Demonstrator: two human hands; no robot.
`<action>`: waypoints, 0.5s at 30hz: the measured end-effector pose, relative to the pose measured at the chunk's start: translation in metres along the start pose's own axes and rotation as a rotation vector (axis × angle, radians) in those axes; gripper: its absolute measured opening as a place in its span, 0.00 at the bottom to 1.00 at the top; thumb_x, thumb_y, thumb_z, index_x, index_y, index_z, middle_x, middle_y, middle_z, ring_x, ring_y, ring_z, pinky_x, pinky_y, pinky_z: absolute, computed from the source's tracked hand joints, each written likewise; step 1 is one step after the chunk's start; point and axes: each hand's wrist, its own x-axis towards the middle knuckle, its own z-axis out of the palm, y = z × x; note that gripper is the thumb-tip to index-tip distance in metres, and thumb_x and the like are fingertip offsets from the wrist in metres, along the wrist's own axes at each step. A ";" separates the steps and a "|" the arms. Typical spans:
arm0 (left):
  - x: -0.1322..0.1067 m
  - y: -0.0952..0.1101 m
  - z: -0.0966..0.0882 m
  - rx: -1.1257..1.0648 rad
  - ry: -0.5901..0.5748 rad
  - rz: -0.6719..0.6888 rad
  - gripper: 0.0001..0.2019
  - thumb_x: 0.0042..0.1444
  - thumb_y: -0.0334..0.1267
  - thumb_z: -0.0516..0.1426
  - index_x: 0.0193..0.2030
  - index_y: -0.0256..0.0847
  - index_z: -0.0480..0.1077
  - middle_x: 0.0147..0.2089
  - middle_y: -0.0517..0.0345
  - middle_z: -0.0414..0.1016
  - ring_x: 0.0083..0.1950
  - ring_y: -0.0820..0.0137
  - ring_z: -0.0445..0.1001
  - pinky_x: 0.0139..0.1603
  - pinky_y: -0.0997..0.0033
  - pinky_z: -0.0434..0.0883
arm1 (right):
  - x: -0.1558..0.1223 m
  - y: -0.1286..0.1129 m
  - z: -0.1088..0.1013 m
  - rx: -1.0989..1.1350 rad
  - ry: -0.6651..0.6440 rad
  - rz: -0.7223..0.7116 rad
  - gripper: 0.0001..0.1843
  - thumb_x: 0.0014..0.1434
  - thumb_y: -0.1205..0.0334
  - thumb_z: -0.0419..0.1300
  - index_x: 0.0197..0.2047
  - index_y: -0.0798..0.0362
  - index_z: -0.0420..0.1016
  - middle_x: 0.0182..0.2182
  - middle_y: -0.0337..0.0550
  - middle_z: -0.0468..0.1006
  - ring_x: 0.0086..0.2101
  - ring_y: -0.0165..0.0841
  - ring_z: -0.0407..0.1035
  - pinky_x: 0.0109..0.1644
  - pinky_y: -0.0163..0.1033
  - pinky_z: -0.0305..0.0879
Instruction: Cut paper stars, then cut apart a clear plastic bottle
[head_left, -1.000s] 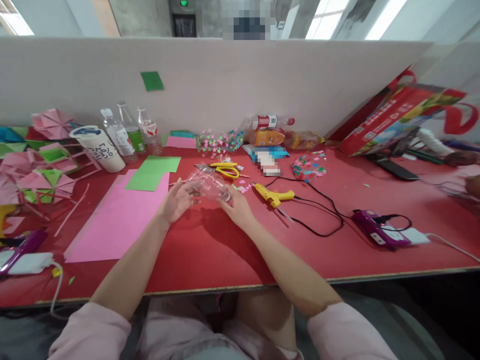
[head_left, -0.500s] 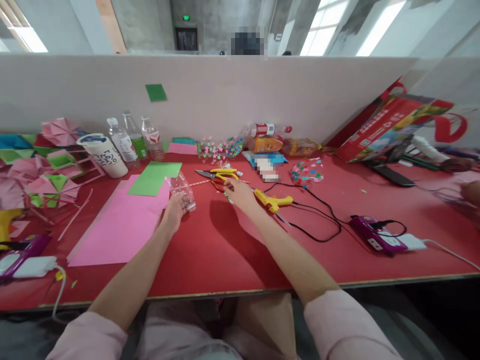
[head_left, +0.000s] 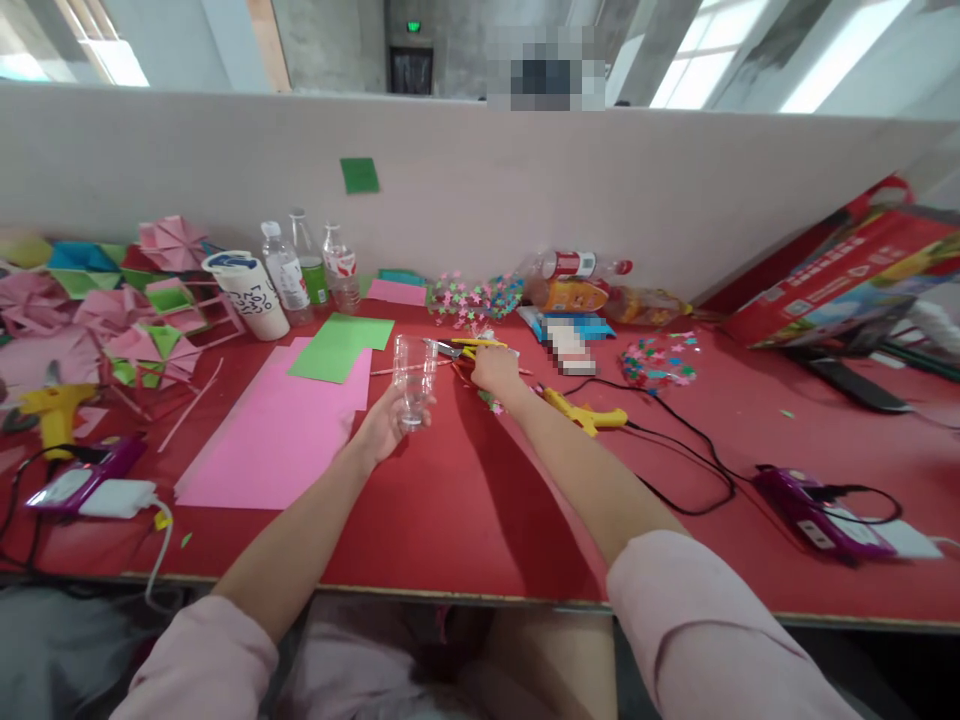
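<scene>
Craft workshop: red worktable (head_left: pixel 435 525), glue guns (head_left: pixel 589 414), folded-paper shapes (head_left: pixel 174 243), low partition (head_left: pixel 450 180), concrete wall (head_left: pixel 326 50) beyond.

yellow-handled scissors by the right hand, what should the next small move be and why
Probably close the right hand around the handles of the yellow-handled scissors and lift them: its fingers are at the handles, though whether they grip is hard to tell, the blades point toward the clear plastic container, and the left hand holds that container.
</scene>
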 end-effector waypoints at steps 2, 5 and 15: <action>0.002 0.001 -0.001 -0.017 -0.018 0.012 0.14 0.56 0.46 0.54 0.43 0.38 0.65 0.33 0.54 0.78 0.25 0.73 0.72 0.27 0.73 0.67 | 0.004 -0.002 -0.006 0.041 -0.039 0.028 0.18 0.57 0.58 0.59 0.45 0.62 0.78 0.46 0.65 0.78 0.51 0.53 0.70 0.52 0.49 0.63; 0.004 0.005 -0.003 -0.035 -0.045 0.032 0.18 0.56 0.51 0.53 0.45 0.38 0.66 0.33 0.53 0.78 0.24 0.74 0.71 0.24 0.75 0.64 | 0.009 0.000 -0.021 0.152 -0.091 0.077 0.21 0.53 0.51 0.62 0.42 0.61 0.78 0.44 0.64 0.79 0.47 0.55 0.72 0.48 0.49 0.65; 0.000 -0.007 0.004 0.309 0.021 0.174 0.28 0.42 0.48 0.65 0.48 0.40 0.63 0.32 0.61 0.74 0.27 0.74 0.73 0.30 0.73 0.65 | -0.067 0.021 -0.034 0.914 -0.142 -0.036 0.11 0.52 0.57 0.56 0.38 0.53 0.69 0.32 0.43 0.77 0.29 0.32 0.73 0.33 0.36 0.68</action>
